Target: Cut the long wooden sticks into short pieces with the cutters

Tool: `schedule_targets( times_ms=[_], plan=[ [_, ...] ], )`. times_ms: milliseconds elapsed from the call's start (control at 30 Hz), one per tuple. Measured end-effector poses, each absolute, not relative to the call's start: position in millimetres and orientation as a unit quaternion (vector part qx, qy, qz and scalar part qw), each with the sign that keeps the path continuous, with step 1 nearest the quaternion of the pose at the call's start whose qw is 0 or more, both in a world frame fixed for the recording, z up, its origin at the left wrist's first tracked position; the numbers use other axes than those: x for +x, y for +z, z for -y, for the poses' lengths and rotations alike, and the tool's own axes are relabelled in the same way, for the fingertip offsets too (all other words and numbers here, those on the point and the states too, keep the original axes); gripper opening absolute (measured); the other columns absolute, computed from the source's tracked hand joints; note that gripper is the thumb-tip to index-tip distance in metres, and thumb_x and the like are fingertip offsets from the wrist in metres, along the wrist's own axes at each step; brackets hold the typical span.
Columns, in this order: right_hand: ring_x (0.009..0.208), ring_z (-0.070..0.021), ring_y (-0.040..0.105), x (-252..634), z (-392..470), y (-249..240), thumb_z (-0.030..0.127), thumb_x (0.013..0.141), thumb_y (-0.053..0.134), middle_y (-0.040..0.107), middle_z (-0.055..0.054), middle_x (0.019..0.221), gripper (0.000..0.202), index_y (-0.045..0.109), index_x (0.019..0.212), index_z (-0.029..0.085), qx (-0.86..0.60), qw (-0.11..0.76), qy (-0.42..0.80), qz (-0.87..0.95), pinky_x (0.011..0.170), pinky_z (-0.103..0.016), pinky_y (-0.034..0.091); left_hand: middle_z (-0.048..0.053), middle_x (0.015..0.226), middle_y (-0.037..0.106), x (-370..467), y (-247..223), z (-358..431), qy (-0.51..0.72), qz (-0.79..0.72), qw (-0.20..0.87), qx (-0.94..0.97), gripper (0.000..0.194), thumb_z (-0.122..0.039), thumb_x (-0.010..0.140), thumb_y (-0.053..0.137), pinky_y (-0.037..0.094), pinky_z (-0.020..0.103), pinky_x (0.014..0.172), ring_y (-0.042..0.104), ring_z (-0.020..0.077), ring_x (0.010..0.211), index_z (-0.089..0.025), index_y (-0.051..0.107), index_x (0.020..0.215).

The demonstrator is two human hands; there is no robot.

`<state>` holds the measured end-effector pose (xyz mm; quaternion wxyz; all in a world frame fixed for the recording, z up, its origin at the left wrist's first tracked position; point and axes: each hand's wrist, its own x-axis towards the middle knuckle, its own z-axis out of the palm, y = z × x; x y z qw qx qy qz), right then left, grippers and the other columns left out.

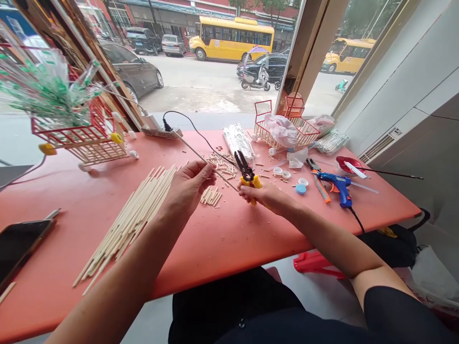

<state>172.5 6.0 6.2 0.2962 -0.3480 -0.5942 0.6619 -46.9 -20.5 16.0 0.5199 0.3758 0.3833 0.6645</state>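
Observation:
Between the thumb and fingers of my left hand (196, 180) is a long thin wooden stick (191, 149), slanting from upper left to lower right. Its lower end reaches the fingers of my right hand (263, 193). That hand is wrapped round the yellow handles of wire strippers (244, 167), whose black jaws point up and away. Beneath my left hand and forearm lies a bundle of long wooden sticks (125, 224). A small row of short cut sticks (211, 196) sits between my hands, and more short pieces (224, 164) are scattered just beyond.
A blue glue gun (337, 186) lies at right beside an orange utility knife (322, 187). Small stick-built carts stand at back left (96, 138) and back right (304, 131). A black cable (201, 138) crosses the red table (251, 239). A phone (23, 243) lies at left.

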Motion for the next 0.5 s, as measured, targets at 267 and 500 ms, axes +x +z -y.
schedule_targets(
  times_ms=[267,500],
  plan=[
    [0.083,-0.0151,0.058,220.1,19.4,70.8,0.048,0.086,0.082,0.064,-0.003,0.097,0.033,0.069,0.104,0.024,-0.298,0.556,0.576,0.52,0.078,-0.031,0.053,0.004,0.073,0.077,-46.0,61.6,-46.8,0.666,-0.427,0.398,0.464,0.021,-0.007,0.085,0.08,0.062,0.026,0.065,0.071,0.0133,0.062,-0.021,0.073,0.071],
    [0.082,-0.0155,0.06,252.9,24.2,57.1,0.049,0.087,0.084,0.067,-0.004,0.095,0.032,0.073,0.103,0.024,-0.332,0.534,0.582,0.517,0.074,-0.03,0.053,-0.001,0.063,0.069,-7.7,63.1,-150.3,0.62,-0.478,0.332,0.526,0.027,0.005,0.08,0.068,0.059,0.025,0.064,0.067,0.0121,0.059,-0.02,0.066,0.07]
  ],
)
